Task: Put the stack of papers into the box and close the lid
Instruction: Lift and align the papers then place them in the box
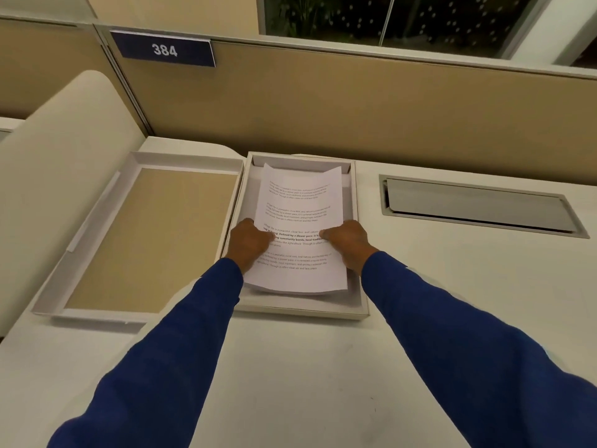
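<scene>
A stack of printed white papers [298, 205] hangs just over the open white box [361, 295] in the middle of the desk, its far end dipping into the box. My left hand [250, 242] grips the stack's left edge, thumb on top. My right hand [347, 242] grips the right edge the same way. The box's lid [151, 234] lies upside down to the left of the box, showing its tan inside, touching the box's left wall.
A metal cable hatch [478, 205] is set into the white desk [307, 367] to the right of the box. A tan partition [355, 101] with a "384" sign [164, 50] runs behind. A cream curved panel [48, 176] stands at the left.
</scene>
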### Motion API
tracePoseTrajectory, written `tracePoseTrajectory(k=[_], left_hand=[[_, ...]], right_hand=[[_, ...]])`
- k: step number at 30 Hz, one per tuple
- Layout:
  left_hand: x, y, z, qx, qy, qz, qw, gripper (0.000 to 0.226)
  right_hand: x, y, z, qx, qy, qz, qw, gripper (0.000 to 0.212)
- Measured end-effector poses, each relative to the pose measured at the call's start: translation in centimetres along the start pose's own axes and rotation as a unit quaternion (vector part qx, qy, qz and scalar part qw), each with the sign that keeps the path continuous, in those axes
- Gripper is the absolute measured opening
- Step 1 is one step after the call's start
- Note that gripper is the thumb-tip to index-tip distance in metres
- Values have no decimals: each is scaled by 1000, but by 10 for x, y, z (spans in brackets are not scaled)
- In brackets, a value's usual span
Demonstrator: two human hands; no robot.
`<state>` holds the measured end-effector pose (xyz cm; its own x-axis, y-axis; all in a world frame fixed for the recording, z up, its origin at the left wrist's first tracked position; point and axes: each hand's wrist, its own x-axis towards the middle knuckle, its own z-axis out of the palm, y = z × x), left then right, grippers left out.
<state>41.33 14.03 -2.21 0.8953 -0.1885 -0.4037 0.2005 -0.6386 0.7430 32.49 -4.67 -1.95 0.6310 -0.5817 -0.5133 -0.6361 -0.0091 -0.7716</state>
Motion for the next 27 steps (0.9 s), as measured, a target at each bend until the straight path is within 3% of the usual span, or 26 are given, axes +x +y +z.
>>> tracePoseTrajectory(k=[5, 8, 11, 14, 17, 20, 22, 27], left_hand=[[-2, 1, 0, 74, 50, 0, 996, 30], [-14, 2, -2, 112, 65, 13, 991, 32], [-33, -2, -5, 133, 103, 72, 983, 60], [-57, -14, -15, 84, 172, 132, 972, 62], [-80, -37, -31, 42, 265, 193, 944, 49], [-98, -68, -45, 82, 365, 235, 897, 42], [-105, -91, -53, 87, 417, 195, 883, 48], [-114, -138, -65, 57, 473, -3, 879, 83]], right_hand=[[0, -1, 2, -93, 69, -51, 992, 20], [-9, -3, -2, -123, 88, -64, 986, 43], [-25, 1, -5, -172, 126, -125, 969, 57], [-39, 9, -12, -196, 185, -212, 939, 61], [-46, 22, -21, -227, 215, -211, 926, 65], [-49, 40, -23, -231, 196, -158, 940, 58], [-52, 53, -20, -237, 174, -135, 946, 50], [-57, 71, -15, -275, 150, -144, 939, 42]])
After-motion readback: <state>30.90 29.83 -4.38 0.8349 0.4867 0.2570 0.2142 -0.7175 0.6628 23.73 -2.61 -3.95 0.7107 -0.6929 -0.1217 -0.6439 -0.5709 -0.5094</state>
